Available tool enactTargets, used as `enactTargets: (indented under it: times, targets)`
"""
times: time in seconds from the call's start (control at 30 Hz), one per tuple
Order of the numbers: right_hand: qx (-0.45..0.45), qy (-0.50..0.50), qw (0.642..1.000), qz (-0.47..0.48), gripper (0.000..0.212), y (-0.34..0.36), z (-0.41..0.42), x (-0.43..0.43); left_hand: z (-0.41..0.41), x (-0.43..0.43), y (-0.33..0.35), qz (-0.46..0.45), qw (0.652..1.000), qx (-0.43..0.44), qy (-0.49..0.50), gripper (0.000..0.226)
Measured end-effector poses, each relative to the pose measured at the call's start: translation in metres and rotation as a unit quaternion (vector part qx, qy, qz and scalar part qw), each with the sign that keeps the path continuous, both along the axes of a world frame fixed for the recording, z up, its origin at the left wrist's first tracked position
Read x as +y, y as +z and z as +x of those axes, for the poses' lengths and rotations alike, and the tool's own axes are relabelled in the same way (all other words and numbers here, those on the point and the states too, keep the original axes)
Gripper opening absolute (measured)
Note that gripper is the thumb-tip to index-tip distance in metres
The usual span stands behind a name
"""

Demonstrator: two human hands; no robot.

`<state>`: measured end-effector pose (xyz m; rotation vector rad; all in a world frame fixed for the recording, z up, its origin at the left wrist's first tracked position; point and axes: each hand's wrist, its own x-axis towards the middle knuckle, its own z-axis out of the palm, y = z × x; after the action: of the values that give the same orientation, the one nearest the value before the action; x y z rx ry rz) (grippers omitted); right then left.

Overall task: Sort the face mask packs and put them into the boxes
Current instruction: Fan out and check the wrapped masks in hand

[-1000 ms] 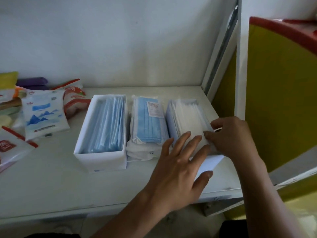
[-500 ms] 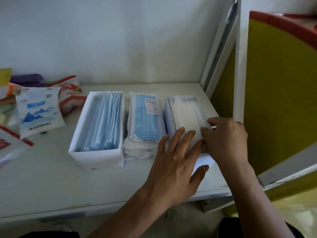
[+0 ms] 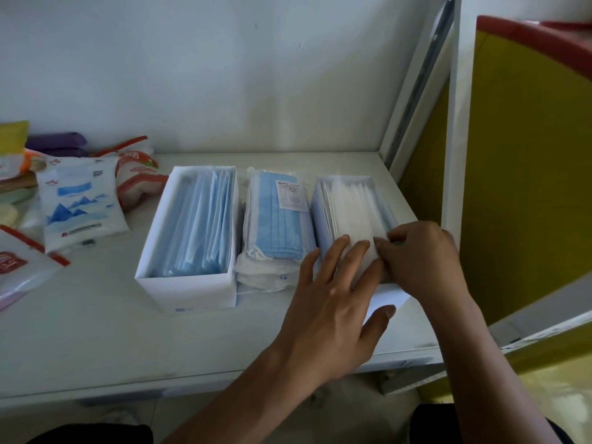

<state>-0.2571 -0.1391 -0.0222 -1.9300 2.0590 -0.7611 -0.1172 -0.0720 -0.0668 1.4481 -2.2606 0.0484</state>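
Two open white cardboard boxes stand on the white table (image 3: 96,331), with a loose stack between them.

Left box (image 3: 187,285): rectangular, filled with thin blue mask packs (image 3: 198,225) stood on edge, presumably so that more fit.

Between the boxes: a stack of clear-film packs of pleated blue masks (image 3: 277,219), lying flat and unboxed, paper label on top. Likely not yet sorted.

Right box (image 3: 389,298): white mask packs (image 3: 350,209) on edge, glossy film, with a few blue ones along the sides.

Left hand (image 3: 333,306): open, fingers spread flat on the near ends of the white packs, thumb on the box's front wall; apparently to press and steady them.

Right hand (image 3: 419,254): fingers curled, tips pinching the edge of a pack at the near right corner, apparently to tuck it in.

Far left: assorted soft plastic pouches (image 3: 78,203), apart from the boxes.
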Motion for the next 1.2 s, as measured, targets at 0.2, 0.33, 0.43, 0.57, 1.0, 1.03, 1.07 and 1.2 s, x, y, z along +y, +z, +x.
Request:
enactTargets:
  times: [0.2,0.33,0.43,0.57,1.0,1.03,1.07,1.2]
  targets:
    - [0.011,-0.020,0.992,-0.127,0.017,0.005,0.004,0.007,0.000,0.000,-0.001,0.002,1.000,-0.001,0.004,0.057]
    - [0.034,-0.044,0.994,-0.099,0.020,0.006,-0.005,0.004,-0.001,0.000,-0.001,-0.002,1.000,-0.001,0.003,0.056]
    - [0.030,-0.049,0.993,-0.106,0.023,0.007,-0.010,0.002,-0.001,0.000,-0.002,-0.005,1.000,-0.004,0.007,0.054]
    - [0.039,-0.032,0.989,-0.140,0.019,0.006,-0.011,0.001,-0.001,-0.002,-0.004,-0.004,1.000,-0.010,0.011,0.054]
    - [0.049,-0.017,0.989,-0.141,0.010,0.007,-0.003,0.003,0.001,0.000,-0.003,-0.002,1.000,-0.005,0.012,0.056]
    - [0.057,-0.015,0.989,-0.133,0.010,0.008,-0.005,0.002,0.000,-0.001,-0.004,-0.004,1.000,-0.005,0.013,0.056]
    - [0.066,-0.013,0.990,-0.127,0.010,0.008,-0.006,0.003,0.000,-0.001,-0.004,-0.007,1.000,-0.005,0.014,0.056]
    - [0.098,-0.008,0.995,-0.019,0.013,0.003,-0.002,0.004,-0.001,-0.002,-0.005,-0.012,1.000,0.000,0.018,0.058]
